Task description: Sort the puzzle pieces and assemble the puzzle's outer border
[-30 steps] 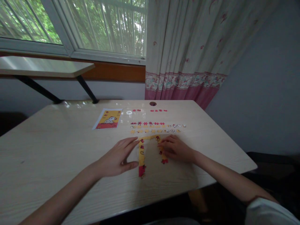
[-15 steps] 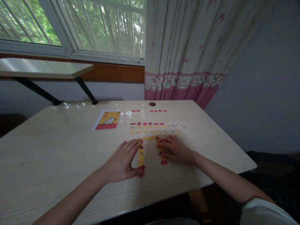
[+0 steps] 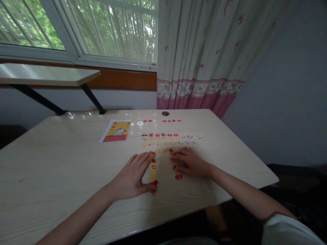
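A partly joined yellow and red puzzle frame (image 3: pixel 153 170) lies on the light wooden table (image 3: pixel 63 163), with a left strip, a top strip and a short right strip. My left hand (image 3: pixel 133 175) lies flat against the left strip, fingers stretched out and thumb at its red lower end. My right hand (image 3: pixel 190 162) rests with curled fingers on the right strip, covering most of it. Whether those fingers grip a piece is hidden.
Rows of loose puzzle pieces (image 3: pixel 167 139) lie just beyond the frame, with a few red pieces (image 3: pixel 163 120) farther back. A reference picture card (image 3: pixel 116 130) sits to the left. A cable hole (image 3: pixel 165 113) is near the far edge. Window, shelf and curtain stand behind.
My left hand has slid in against the left strip, with the thumb now at its lower red end. The right hand has barely moved.
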### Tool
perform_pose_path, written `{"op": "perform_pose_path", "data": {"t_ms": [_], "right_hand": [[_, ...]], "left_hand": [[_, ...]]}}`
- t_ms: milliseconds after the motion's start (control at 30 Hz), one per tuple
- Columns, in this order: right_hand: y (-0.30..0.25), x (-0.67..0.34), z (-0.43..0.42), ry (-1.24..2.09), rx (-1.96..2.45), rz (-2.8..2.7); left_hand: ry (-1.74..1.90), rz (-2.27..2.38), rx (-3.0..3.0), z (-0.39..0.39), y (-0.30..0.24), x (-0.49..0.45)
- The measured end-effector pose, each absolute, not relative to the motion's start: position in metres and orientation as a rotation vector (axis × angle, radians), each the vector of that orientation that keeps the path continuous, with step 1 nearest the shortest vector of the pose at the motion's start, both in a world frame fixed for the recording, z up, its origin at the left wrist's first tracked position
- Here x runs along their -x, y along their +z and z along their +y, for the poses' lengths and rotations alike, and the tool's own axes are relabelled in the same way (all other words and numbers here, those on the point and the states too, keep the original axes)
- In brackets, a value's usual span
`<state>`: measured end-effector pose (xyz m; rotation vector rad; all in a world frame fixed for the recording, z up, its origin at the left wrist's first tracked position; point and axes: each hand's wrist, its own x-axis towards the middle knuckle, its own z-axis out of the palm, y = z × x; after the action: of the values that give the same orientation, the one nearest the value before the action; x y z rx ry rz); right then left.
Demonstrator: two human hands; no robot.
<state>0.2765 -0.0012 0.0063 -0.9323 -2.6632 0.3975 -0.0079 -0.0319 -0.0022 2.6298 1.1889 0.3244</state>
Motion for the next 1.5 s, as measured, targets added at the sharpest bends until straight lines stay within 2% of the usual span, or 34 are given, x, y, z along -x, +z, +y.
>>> {"op": "perform_pose_path", "data": {"t_ms": [167,333,567,733,1133,1367,1500], "right_hand": [[0.011,-0.276,0.009,0.383,0.889,-2.633],[0.02,-0.255,0.063,0.252,0.904,-2.656],[0.021,-0.185,0.175,0.213,1.302,-2.502],[0.013,-0.143,0.204,0.216,1.455,-2.405],[0.021,-0.139,0.207,0.393,1.62,-2.387],[0.024,-0.185,0.147,0.491,1.35,-2.375],[0.02,-0.227,0.082,0.802,1.063,-2.281]], "left_hand": [[0.36,1.134,-2.645,-0.032,-0.001,0.01],[0.434,1.167,-2.698,-0.024,0.002,0.018],[0.489,1.269,-2.7,-0.017,0.001,0.027],[0.49,1.275,-2.695,-0.019,-0.002,0.027],[0.51,1.258,-2.667,-0.02,0.0,0.026],[0.626,1.208,-2.603,-0.02,0.005,0.022],[0.81,1.171,-2.554,-0.02,0.005,0.014]]}}
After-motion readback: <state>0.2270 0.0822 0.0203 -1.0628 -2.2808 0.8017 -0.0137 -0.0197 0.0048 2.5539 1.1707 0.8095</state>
